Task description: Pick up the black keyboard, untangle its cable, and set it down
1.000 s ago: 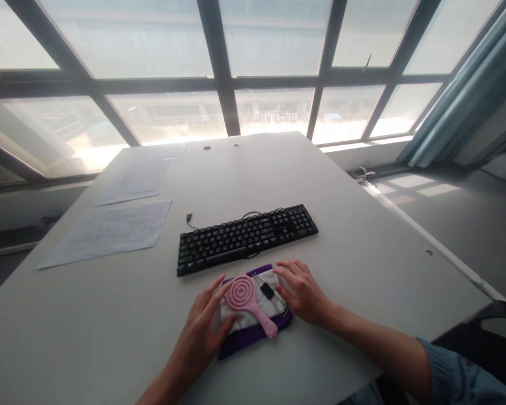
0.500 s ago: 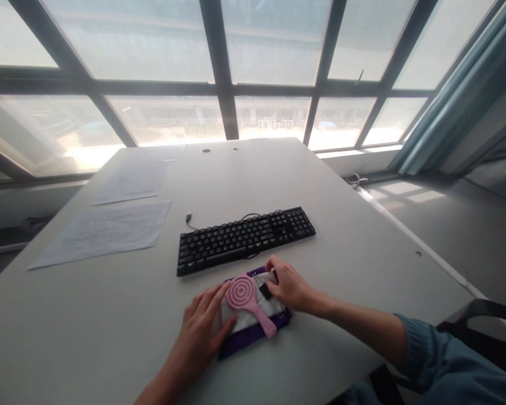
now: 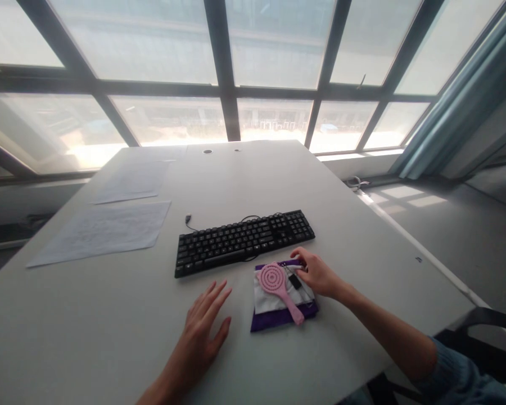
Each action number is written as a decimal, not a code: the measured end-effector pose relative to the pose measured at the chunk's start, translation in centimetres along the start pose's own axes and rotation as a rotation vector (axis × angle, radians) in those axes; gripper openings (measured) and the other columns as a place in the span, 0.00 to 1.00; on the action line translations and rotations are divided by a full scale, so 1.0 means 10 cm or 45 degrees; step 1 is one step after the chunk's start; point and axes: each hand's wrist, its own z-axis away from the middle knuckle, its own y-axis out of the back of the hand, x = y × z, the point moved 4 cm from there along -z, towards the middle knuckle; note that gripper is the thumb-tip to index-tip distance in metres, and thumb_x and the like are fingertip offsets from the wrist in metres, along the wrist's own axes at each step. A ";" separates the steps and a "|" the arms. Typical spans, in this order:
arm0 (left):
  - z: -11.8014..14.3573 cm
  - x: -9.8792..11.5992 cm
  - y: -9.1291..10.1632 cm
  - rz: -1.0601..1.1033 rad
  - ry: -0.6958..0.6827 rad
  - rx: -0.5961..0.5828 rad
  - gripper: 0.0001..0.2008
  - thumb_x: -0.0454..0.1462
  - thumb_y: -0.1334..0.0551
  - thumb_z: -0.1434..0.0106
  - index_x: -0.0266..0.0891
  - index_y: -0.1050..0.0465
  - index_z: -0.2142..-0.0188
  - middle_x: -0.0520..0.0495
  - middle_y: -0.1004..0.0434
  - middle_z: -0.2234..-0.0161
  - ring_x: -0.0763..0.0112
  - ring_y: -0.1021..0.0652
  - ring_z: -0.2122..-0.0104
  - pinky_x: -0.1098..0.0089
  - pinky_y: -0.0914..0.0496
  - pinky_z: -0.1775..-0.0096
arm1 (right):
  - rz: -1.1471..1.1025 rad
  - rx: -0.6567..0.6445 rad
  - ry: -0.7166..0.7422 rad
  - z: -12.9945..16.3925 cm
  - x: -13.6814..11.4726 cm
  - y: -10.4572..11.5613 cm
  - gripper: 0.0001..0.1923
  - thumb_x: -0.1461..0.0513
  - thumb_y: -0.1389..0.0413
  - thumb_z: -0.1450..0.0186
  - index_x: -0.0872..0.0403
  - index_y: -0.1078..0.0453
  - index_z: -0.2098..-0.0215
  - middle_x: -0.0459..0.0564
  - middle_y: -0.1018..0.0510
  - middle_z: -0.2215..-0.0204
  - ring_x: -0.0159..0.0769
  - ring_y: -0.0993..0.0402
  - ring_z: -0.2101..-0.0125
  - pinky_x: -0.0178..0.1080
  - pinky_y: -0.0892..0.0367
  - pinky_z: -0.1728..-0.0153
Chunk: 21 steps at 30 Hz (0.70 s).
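Note:
A folded purple-and-white cloth lies on the white table, in front of the keyboard. On top of it rests a pink hairbrush, its round spiral head toward the keyboard and its handle pointing down to the right. Beside the brush is a small black tag-like piece. My right hand pinches the cloth's upper right corner between thumb and fingers. To the left of the bundle, my left hand is open with fingers spread, apart from the cloth and holding nothing.
Just beyond the cloth lies a black keyboard, its cable and USB plug behind it. Paper sheets are on the table's left side. Windows stand past the far edge, and a black chair is at the right.
The cloth, with the brush and black piece on it, has shifted to the right along with my right hand. My left hand has come off the cloth.

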 end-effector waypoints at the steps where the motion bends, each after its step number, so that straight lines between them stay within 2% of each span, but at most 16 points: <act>1: 0.00 -0.02 -0.01 0.006 0.009 0.005 0.28 0.37 0.44 0.29 0.47 0.44 0.32 0.40 0.35 0.34 0.52 0.36 0.33 0.49 0.33 0.39 | 0.016 0.008 0.003 -0.01 0.06 0.09 0.15 0.71 0.46 0.40 0.53 0.31 0.56 0.45 0.22 0.69 0.33 0.26 0.69 0.35 0.33 0.65; 6: -0.01 -0.05 -0.03 0.036 0.045 0.039 0.23 0.37 0.43 0.30 0.46 0.36 0.36 0.41 0.30 0.38 0.53 0.32 0.36 0.51 0.32 0.40 | 0.053 0.089 -0.071 -0.05 0.36 0.52 0.13 0.67 0.44 0.39 0.53 0.28 0.56 0.48 0.19 0.66 0.35 0.24 0.67 0.37 0.30 0.63; 9: -0.01 -0.04 -0.01 0.067 0.074 0.046 0.21 0.38 0.43 0.30 0.45 0.32 0.39 0.41 0.28 0.39 0.54 0.30 0.37 0.52 0.30 0.40 | 0.055 0.110 -0.150 -0.07 0.49 0.65 0.15 0.65 0.42 0.39 0.53 0.27 0.53 0.48 0.19 0.66 0.36 0.23 0.69 0.37 0.30 0.64; 12: -0.06 -0.12 0.11 0.108 0.134 0.074 0.18 0.39 0.43 0.29 0.45 0.29 0.41 0.41 0.28 0.40 0.55 0.28 0.39 0.52 0.31 0.40 | 0.159 0.180 -0.192 -0.10 0.56 0.75 0.14 0.61 0.41 0.37 0.54 0.25 0.54 0.51 0.18 0.65 0.37 0.23 0.67 0.38 0.29 0.62; 14: -0.17 -0.26 0.27 0.128 0.201 0.146 0.16 0.40 0.43 0.29 0.43 0.28 0.44 0.41 0.27 0.42 0.57 0.27 0.41 0.53 0.32 0.39 | 0.248 0.296 -0.221 -0.16 0.59 0.83 0.13 0.59 0.42 0.36 0.55 0.24 0.54 0.55 0.18 0.63 0.39 0.22 0.65 0.40 0.29 0.60; 17: -0.46 -0.61 0.56 0.148 0.355 0.271 0.17 0.42 0.44 0.30 0.40 0.27 0.47 0.40 0.26 0.44 0.57 0.27 0.42 0.53 0.35 0.37 | 0.260 0.425 -0.257 -0.37 0.62 0.93 0.16 0.58 0.42 0.34 0.58 0.24 0.52 0.59 0.17 0.59 0.41 0.21 0.62 0.41 0.28 0.58; 19: -0.69 -0.92 0.69 0.200 0.573 0.284 0.20 0.44 0.44 0.32 0.37 0.26 0.47 0.38 0.26 0.43 0.54 0.28 0.41 0.53 0.36 0.37 | 0.165 0.423 -0.280 -0.59 0.62 0.95 0.16 0.58 0.42 0.34 0.59 0.23 0.53 0.59 0.17 0.58 0.41 0.21 0.60 0.40 0.28 0.56; 20: -0.78 -1.09 0.72 0.268 0.745 0.266 0.21 0.45 0.44 0.33 0.35 0.27 0.47 0.37 0.27 0.43 0.53 0.27 0.42 0.54 0.34 0.39 | 0.094 0.388 -0.306 -0.70 0.63 0.93 0.15 0.58 0.43 0.34 0.59 0.22 0.55 0.59 0.17 0.59 0.41 0.21 0.61 0.40 0.28 0.57; 21: -0.87 -1.23 0.73 0.288 0.837 0.260 0.24 0.45 0.44 0.34 0.32 0.28 0.45 0.33 0.27 0.43 0.51 0.25 0.45 0.52 0.32 0.41 | 0.011 0.338 -0.349 -0.81 0.63 0.91 0.14 0.58 0.43 0.33 0.59 0.22 0.57 0.58 0.17 0.61 0.40 0.21 0.62 0.39 0.28 0.59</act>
